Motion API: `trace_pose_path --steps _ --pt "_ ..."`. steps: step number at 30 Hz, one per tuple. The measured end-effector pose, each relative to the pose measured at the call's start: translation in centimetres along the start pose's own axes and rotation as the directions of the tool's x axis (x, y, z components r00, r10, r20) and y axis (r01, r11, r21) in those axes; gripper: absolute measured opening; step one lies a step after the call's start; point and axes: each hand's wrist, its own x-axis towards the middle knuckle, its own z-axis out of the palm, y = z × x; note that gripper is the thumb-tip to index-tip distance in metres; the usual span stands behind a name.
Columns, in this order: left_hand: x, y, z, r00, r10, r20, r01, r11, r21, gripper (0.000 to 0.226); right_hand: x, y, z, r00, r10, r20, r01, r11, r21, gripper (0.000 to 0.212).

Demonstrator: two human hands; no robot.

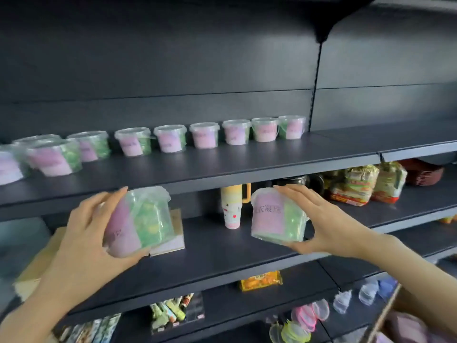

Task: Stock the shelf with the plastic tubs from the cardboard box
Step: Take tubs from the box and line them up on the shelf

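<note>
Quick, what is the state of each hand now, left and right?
The left hand grips the left tub.
The right hand grips the right tub.

Tubs [204,136] along upper shelf [222,164] — cup [231,211] beneath, packets [353,186] right of it

One head-worn camera faces the shelf [222,167] close and straight on, its edge running nine to three o'clock.
</note>
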Motion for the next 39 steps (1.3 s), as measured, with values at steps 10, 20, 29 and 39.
trace_pose_path --steps 10,20,29,39 --pt "-0.8 -7.6 -10.9 0.956 -0.216 -0.198 0.215 0.976 -0.031 0.101 15.1 -8.4 -0.6 0.939 -0.319 -0.127 0.322 0.947 0.000 0.090" --pt "3.3 -13.9 -14.7 0.928 -0.219 -0.301 0.280 0.944 0.177 0.100 30.6 -10.3 2.7 0.864 -0.473 -0.174 0.484 0.875 0.022 0.100" --pt "5.2 -17.4 -15.9 0.928 -0.208 -0.310 0.294 0.919 0.263 0.101 43.2 -10.6 11.9 0.819 -0.573 0.017 0.572 0.815 -0.096 0.086" --pt "8.5 -22.1 -15.0 0.955 -0.169 -0.245 0.221 0.954 0.203 0.101 46.7 -11.6 15.3 0.925 -0.376 0.055 0.373 0.926 0.059 0.080"
